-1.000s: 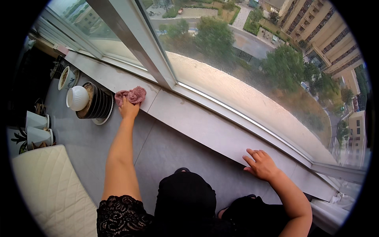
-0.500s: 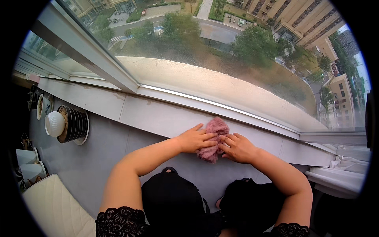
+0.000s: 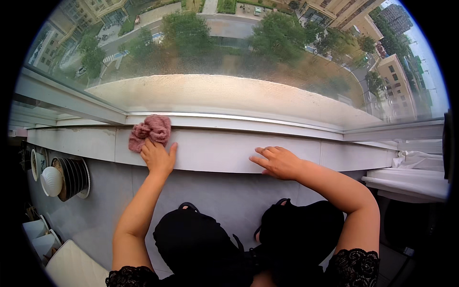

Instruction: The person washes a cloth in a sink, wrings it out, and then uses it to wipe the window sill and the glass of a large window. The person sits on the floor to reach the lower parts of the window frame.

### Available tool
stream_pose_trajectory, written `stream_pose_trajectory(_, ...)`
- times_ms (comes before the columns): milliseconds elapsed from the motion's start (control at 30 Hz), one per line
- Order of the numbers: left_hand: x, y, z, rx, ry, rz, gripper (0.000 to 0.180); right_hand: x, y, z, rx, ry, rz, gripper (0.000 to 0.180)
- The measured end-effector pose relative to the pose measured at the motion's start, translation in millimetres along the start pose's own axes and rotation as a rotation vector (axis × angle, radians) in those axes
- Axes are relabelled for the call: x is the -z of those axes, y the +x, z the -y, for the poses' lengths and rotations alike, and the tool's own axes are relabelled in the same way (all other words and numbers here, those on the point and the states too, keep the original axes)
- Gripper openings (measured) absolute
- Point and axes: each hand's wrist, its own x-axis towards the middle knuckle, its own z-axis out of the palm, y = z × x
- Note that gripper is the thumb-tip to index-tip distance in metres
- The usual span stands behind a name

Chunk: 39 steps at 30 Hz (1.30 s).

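Note:
A fluffy pink cloth [image 3: 154,130] lies bunched on the light-tiled window ledge [image 3: 217,150], left of the middle and against the window frame. My left hand [image 3: 158,158] grips the cloth's near side with its fingers, which are partly hidden in the folds; the thumb sticks out to the right. My right hand [image 3: 278,163] is apart from the cloth, at the ledge's near edge right of the middle. Its fingers are spread and hold nothing.
Behind the ledge runs a white window frame [image 3: 234,124] with glass above it. On the grey floor at left stand a black ribbed pot [image 3: 71,179] and a white shell-shaped bowl [image 3: 51,182]. White fabric [image 3: 406,174] hangs at right; a cream cushion [image 3: 76,268] lies lower left.
My left hand has carried the pink cloth leftward along the ledge. My right hand has let go of the cloth and stays at right. The view has turned, levelling the ledge.

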Motion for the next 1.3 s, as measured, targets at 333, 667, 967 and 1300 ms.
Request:
stream_pose_trajectory(333, 40.4, -1.7, -138.9, -0.970, -0.902, 0.790, 0.035, -65.9, -14.0, 6.4, -0.163, 0.102, -0.225, 0.060)
stream_pose_trajectory(667, 50.7, 16.1, -25.5, -0.764, -0.415, 0.257, 0.029, -174.0, -286.7, -145.2, -1.699, 0.113, -0.452, 0.055)
stream_pose_trajectory(967, 45.9, -0.4, -84.6, -0.941, -0.074, 0.222, 0.055, -110.8, -120.5, -12.9, -0.639, 0.057, -0.813, 0.037)
stream_pose_trajectory(1300, 50.6, 8.0, -128.5, -0.669, 0.311, 0.575, 0.081, -150.8, -228.6, -70.2, -0.901, -0.119, -0.776, 0.035)
